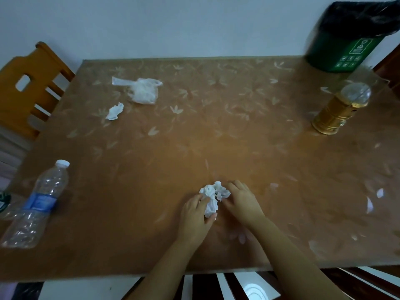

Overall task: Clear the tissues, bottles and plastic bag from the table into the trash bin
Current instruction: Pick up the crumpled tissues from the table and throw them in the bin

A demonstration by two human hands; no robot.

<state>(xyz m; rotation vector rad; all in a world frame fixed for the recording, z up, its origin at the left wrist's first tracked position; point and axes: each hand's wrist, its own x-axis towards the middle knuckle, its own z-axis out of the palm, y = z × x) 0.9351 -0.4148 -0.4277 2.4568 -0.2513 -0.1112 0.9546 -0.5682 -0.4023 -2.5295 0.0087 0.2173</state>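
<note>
Tissue step: the left hand (195, 215) and right hand (242, 200) both pinch the crumpled tissue (213, 195). Next, it needs carrying to the far trash bin (346, 46).

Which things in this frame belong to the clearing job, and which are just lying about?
Job: crumpled tissue, held by left hand and right hand; small tissue; plastic bag; clear bottle; gold bottle; trash bin.
Lying about: wooden chair; dark object at left edge.
</note>
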